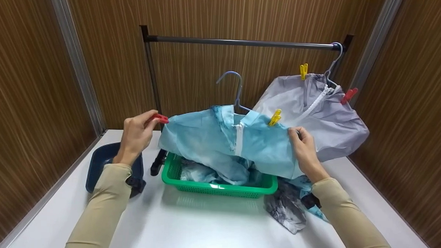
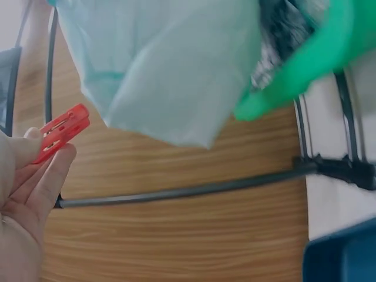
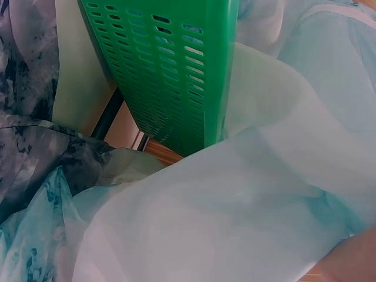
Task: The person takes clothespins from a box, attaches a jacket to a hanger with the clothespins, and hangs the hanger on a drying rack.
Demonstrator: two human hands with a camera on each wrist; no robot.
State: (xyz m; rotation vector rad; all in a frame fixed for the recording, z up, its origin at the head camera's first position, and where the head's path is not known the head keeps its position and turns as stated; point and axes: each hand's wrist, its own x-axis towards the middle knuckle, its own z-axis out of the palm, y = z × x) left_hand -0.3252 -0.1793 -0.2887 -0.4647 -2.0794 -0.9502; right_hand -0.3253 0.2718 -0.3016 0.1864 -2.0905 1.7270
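A light blue zip jacket on a blue hanger is spread out above the green basket. Pinched between the thumb and fingers of my left hand is a red clothespin, its tip close to the jacket's left shoulder; the left wrist view shows the clothespin apart from the cloth. My right hand grips the jacket's other shoulder edge. Beside it a yellow clothespin is clipped on the jacket. In the right wrist view only a bit of the hand shows.
Behind stands a rack with a dark rail. A grey jacket hangs at its right end with a yellow clothespin and a red one. A dark blue bin stands at left. Patterned grey cloth hangs beside the basket.
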